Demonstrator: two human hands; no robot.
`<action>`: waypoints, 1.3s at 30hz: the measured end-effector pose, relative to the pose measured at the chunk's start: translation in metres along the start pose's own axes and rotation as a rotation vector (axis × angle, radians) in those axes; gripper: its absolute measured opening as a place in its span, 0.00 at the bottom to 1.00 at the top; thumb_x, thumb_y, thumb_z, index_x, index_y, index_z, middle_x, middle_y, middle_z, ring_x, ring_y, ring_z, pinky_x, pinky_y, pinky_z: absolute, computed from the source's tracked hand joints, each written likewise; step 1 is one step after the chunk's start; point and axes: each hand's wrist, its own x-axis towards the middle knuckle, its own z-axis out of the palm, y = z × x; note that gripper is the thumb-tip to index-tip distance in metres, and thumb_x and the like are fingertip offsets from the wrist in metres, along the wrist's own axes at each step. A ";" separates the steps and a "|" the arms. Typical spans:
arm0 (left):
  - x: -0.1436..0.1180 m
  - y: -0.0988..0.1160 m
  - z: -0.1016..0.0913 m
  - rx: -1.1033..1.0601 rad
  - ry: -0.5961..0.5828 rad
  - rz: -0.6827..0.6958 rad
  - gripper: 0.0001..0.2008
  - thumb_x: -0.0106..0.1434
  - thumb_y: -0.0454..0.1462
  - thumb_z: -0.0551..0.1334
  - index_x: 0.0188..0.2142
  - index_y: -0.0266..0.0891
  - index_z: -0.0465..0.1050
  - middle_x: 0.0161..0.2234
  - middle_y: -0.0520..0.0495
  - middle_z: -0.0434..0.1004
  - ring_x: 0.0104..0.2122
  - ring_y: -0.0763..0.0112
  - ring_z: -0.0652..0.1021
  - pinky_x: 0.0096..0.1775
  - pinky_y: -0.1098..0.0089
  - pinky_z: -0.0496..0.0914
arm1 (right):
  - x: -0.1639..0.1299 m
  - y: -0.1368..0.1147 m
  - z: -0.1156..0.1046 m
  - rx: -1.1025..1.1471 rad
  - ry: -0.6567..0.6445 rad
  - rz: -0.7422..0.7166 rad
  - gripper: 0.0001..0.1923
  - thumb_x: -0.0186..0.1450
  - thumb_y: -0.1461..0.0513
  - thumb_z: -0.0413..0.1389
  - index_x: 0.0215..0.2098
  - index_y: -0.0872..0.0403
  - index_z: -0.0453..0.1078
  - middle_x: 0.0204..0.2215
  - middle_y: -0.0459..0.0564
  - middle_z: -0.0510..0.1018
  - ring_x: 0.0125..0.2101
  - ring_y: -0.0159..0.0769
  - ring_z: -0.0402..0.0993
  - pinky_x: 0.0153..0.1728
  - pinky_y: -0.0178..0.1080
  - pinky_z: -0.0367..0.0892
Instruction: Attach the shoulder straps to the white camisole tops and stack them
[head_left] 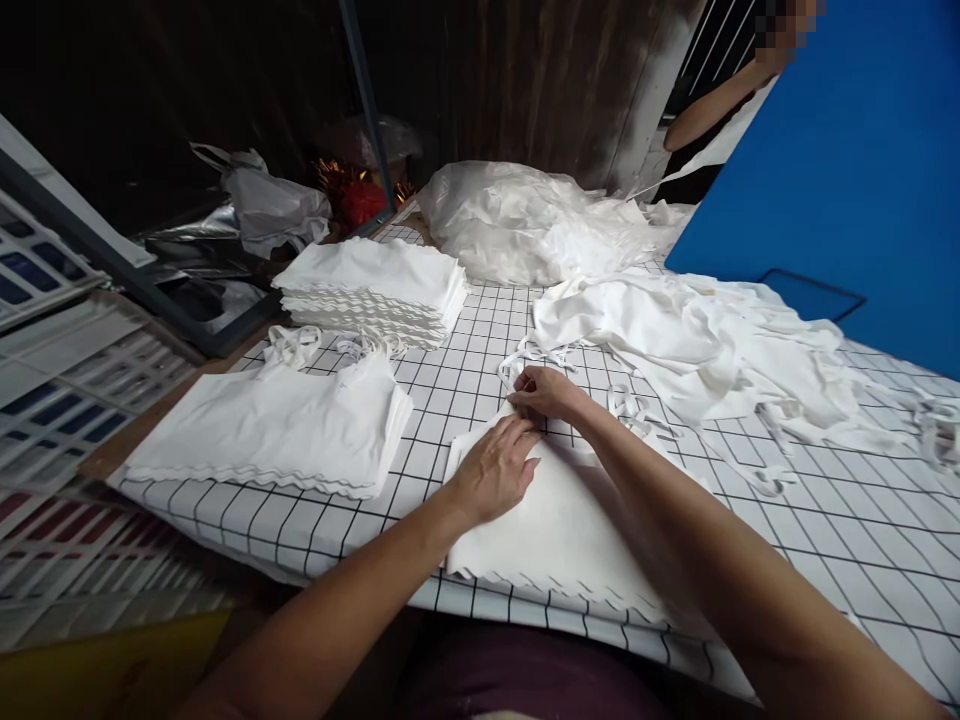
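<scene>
The left hand (495,468) lies flat, fingers together, pressing a white scallop-edged cloth piece (559,535) on the black-gridded white table cover (825,520). The right hand (544,392) pinches its white strap (517,372) at the top edge. If the flat hand slackens, the cloth could slide and crease.

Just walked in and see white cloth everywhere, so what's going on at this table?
A person is working on a white cloth piece lying flat on the checked tablecloth. The left hand presses on it while the right hand pinches its top edge by the straps. Two stacks of similar pieces sit to the left, and a loose heap lies to the right.
</scene>
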 end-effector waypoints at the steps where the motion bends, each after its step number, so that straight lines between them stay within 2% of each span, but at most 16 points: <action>1: 0.000 0.000 0.000 0.001 -0.002 -0.002 0.15 0.67 0.33 0.57 0.53 0.34 0.70 0.55 0.37 0.72 0.59 0.57 0.69 0.62 0.54 0.67 | 0.001 -0.001 0.000 0.013 -0.006 0.004 0.05 0.55 0.63 0.61 0.28 0.55 0.69 0.24 0.44 0.74 0.26 0.30 0.67 0.26 0.32 0.58; 5: -0.001 -0.002 0.002 0.006 -0.015 -0.009 0.15 0.68 0.34 0.57 0.53 0.34 0.71 0.54 0.37 0.73 0.59 0.56 0.70 0.61 0.53 0.67 | -0.001 -0.002 0.002 0.142 -0.041 0.037 0.05 0.55 0.64 0.58 0.24 0.54 0.65 0.20 0.45 0.73 0.22 0.30 0.66 0.23 0.33 0.58; 8: -0.001 -0.003 0.003 0.014 -0.015 -0.009 0.15 0.69 0.35 0.56 0.54 0.34 0.70 0.56 0.38 0.73 0.60 0.56 0.69 0.61 0.52 0.67 | -0.006 -0.004 -0.002 0.284 -0.072 0.031 0.05 0.59 0.62 0.55 0.28 0.55 0.64 0.26 0.49 0.77 0.23 0.29 0.67 0.23 0.32 0.60; 11: -0.002 -0.003 0.005 0.033 -0.008 0.003 0.16 0.69 0.35 0.55 0.54 0.35 0.70 0.57 0.38 0.72 0.62 0.56 0.68 0.62 0.52 0.67 | -0.015 -0.006 -0.012 0.465 -0.124 -0.016 0.07 0.61 0.60 0.54 0.36 0.56 0.67 0.33 0.52 0.79 0.23 0.27 0.65 0.22 0.31 0.59; 14: -0.001 -0.005 0.008 0.058 0.000 0.027 0.16 0.70 0.35 0.55 0.55 0.33 0.69 0.58 0.37 0.72 0.62 0.56 0.68 0.63 0.52 0.64 | -0.041 -0.010 -0.030 0.646 -0.158 -0.151 0.16 0.64 0.59 0.55 0.49 0.57 0.66 0.35 0.52 0.78 0.24 0.27 0.65 0.24 0.31 0.60; 17: -0.001 -0.008 0.010 0.067 -0.001 0.062 0.17 0.70 0.36 0.54 0.56 0.32 0.68 0.58 0.36 0.72 0.62 0.57 0.69 0.64 0.51 0.63 | -0.092 -0.016 -0.052 0.503 -0.200 -0.403 0.22 0.68 0.58 0.55 0.58 0.54 0.62 0.41 0.53 0.78 0.36 0.33 0.73 0.36 0.35 0.69; 18: -0.002 -0.009 0.011 0.068 -0.010 0.064 0.17 0.71 0.37 0.53 0.56 0.32 0.67 0.59 0.36 0.72 0.62 0.57 0.69 0.64 0.51 0.63 | -0.112 -0.019 -0.059 0.398 -0.261 -0.496 0.22 0.69 0.58 0.55 0.60 0.53 0.63 0.45 0.55 0.78 0.41 0.35 0.74 0.40 0.38 0.70; 20: -0.002 -0.009 0.010 0.067 -0.032 0.055 0.18 0.71 0.37 0.52 0.57 0.32 0.67 0.60 0.36 0.70 0.63 0.57 0.68 0.64 0.51 0.63 | -0.150 -0.022 -0.070 0.210 -0.507 -0.645 0.21 0.70 0.58 0.54 0.60 0.53 0.66 0.51 0.57 0.77 0.48 0.39 0.75 0.47 0.42 0.70; 22: -0.003 -0.007 0.007 0.066 -0.059 0.040 0.18 0.71 0.36 0.51 0.57 0.31 0.68 0.61 0.35 0.69 0.64 0.56 0.66 0.65 0.53 0.62 | -0.178 -0.022 -0.077 0.085 -0.696 -0.678 0.21 0.71 0.58 0.53 0.61 0.53 0.68 0.53 0.57 0.76 0.50 0.40 0.75 0.49 0.42 0.70; 23: -0.003 -0.006 0.006 0.068 -0.070 0.033 0.19 0.71 0.36 0.51 0.57 0.30 0.68 0.61 0.35 0.68 0.64 0.56 0.66 0.65 0.53 0.61 | -0.184 -0.020 -0.078 0.048 -0.707 -0.648 0.21 0.71 0.57 0.52 0.61 0.53 0.68 0.53 0.57 0.77 0.50 0.40 0.75 0.49 0.41 0.71; 27: -0.002 -0.002 0.001 0.093 -0.106 -0.011 0.23 0.73 0.39 0.50 0.62 0.28 0.62 0.63 0.33 0.66 0.65 0.55 0.64 0.66 0.52 0.60 | -0.163 0.000 -0.070 0.039 -0.390 -0.345 0.22 0.70 0.50 0.52 0.56 0.53 0.71 0.49 0.56 0.79 0.37 0.37 0.79 0.37 0.38 0.72; 29: -0.001 -0.002 0.001 0.097 -0.114 -0.022 0.25 0.73 0.40 0.50 0.64 0.26 0.59 0.64 0.32 0.65 0.66 0.54 0.63 0.66 0.52 0.60 | -0.136 0.011 -0.058 0.099 -0.234 -0.151 0.22 0.69 0.46 0.53 0.49 0.55 0.72 0.41 0.55 0.80 0.28 0.33 0.76 0.29 0.36 0.69; 31: -0.001 -0.002 0.002 0.092 -0.115 -0.018 0.26 0.73 0.39 0.50 0.65 0.26 0.57 0.64 0.33 0.64 0.66 0.55 0.63 0.66 0.53 0.60 | -0.111 0.018 -0.044 0.145 -0.180 -0.024 0.22 0.65 0.45 0.57 0.39 0.55 0.71 0.31 0.50 0.78 0.23 0.29 0.69 0.24 0.34 0.62; 33: 0.000 -0.003 0.002 0.082 -0.114 -0.013 0.26 0.72 0.37 0.50 0.65 0.26 0.56 0.65 0.33 0.63 0.66 0.56 0.62 0.66 0.53 0.60 | -0.094 0.020 -0.030 0.207 -0.239 0.005 0.22 0.60 0.45 0.62 0.29 0.55 0.68 0.21 0.43 0.69 0.20 0.26 0.59 0.21 0.33 0.54; 36: 0.000 -0.003 0.001 0.062 -0.124 -0.017 0.26 0.71 0.36 0.51 0.66 0.27 0.55 0.65 0.33 0.62 0.67 0.56 0.61 0.66 0.51 0.60 | -0.089 0.023 -0.023 0.373 -0.390 -0.065 0.24 0.57 0.45 0.65 0.24 0.56 0.66 0.18 0.38 0.56 0.20 0.23 0.48 0.21 0.33 0.45; 39: 0.001 -0.003 0.000 0.039 -0.119 -0.032 0.27 0.72 0.39 0.50 0.66 0.26 0.55 0.65 0.31 0.62 0.66 0.53 0.62 0.65 0.50 0.61 | -0.103 0.030 -0.036 0.455 -0.540 -0.199 0.20 0.62 0.48 0.63 0.28 0.57 0.71 0.18 0.38 0.59 0.20 0.23 0.51 0.23 0.32 0.48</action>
